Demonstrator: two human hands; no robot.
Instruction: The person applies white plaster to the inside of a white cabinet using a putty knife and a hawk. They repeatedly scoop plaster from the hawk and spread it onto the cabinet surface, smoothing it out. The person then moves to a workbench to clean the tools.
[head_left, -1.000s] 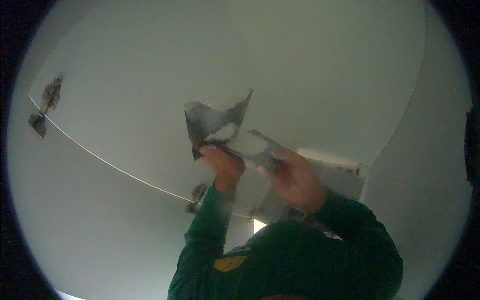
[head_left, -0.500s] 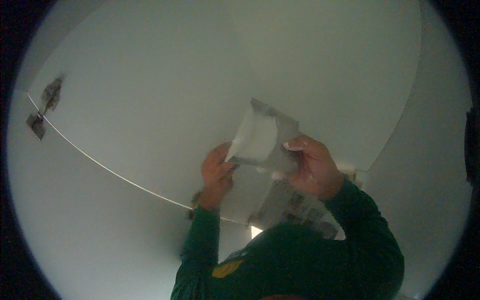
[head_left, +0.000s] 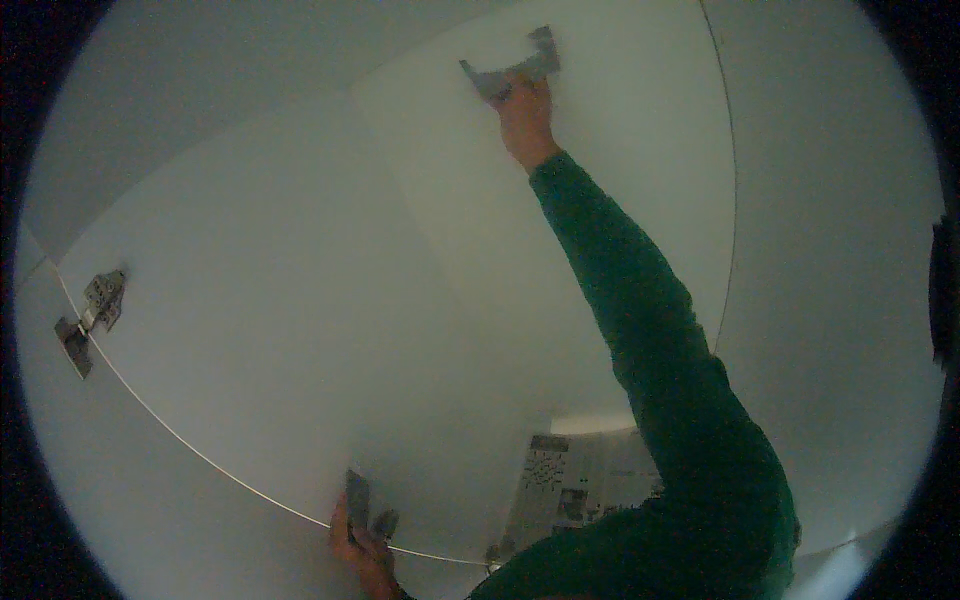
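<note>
My right hand [head_left: 527, 118] is stretched far up along a broad pale surface [head_left: 300, 300]. Its fingers are closed on a wide grey putty blade [head_left: 490, 84], which lies on or very near that surface. My left hand [head_left: 365, 555] is low, beside a thin white cord-like line. It grips a small dark grey flat plate [head_left: 355, 492], which looks like another putty blade; its lower part is hidden by the fingers. A second small dark piece [head_left: 385, 523] shows just right of those fingers, and I cannot tell whether it is held.
A grey hinge-like metal fitting [head_left: 104, 292] straddles the white line [head_left: 200, 448] at the left. Printed newspaper-like sheet [head_left: 570, 480] lies below, partly behind my green right sleeve [head_left: 640, 310]. A dark seam [head_left: 733, 180] runs down the right side, and a dark object [head_left: 940, 290] stands at the right rim.
My hands were together on a grey blade bearing white paste. They have parted: the right went up with a blade, the left down toward the white line. The view has shifted.
</note>
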